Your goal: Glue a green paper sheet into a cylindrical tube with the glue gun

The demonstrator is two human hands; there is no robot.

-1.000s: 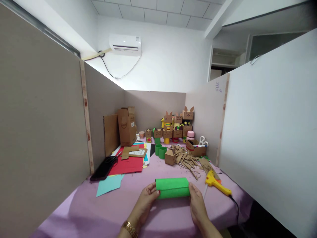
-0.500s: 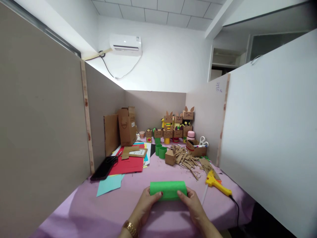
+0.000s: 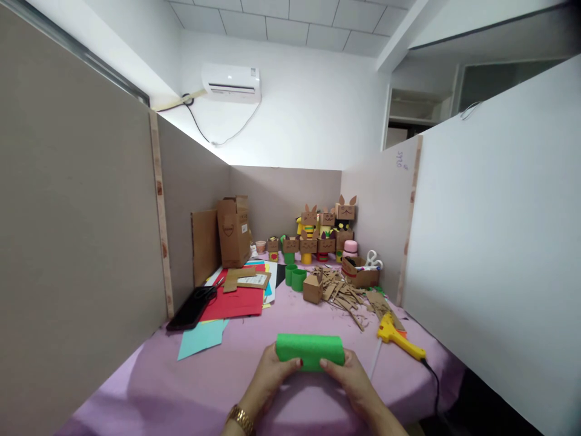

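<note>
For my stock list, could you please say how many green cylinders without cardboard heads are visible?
3: the long cylinder between the left hand and right hand; two short cylinders mid-table, left of the small cardboard box. More may hide behind the cardboard figures.

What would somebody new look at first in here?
Probably the bright green roll, held sideways between the left hand and the right hand, low in the middle. Next, perhaps the cardboard figures with pointy ears grouped at the back, or the yellow glue gun lying on the right.

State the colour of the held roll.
The roll is bright green, shown best in the head view.
</note>
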